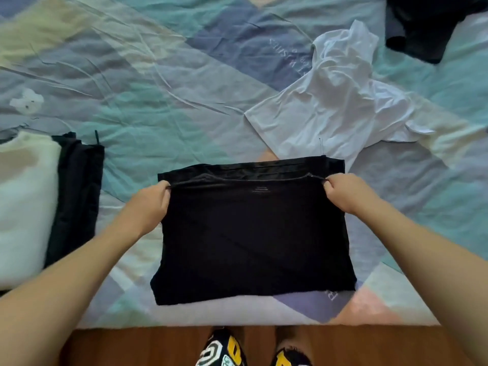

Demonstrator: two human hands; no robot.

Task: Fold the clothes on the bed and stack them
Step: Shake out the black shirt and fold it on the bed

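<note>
Both grips pinching: my left hand (150,200) & right hand (343,192) hold black shirt (253,239) top edge corners, on bed (158,107).

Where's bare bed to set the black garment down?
Free: bedspread beyond the left hand, between the folded stack and white shirt. Crowded: right side, with the white shirt and dark clothes.

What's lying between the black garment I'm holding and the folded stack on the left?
In the head view, only bare bedsheet shows between the black garment and the folded stack; the left forearm crosses above that stretch.
</note>
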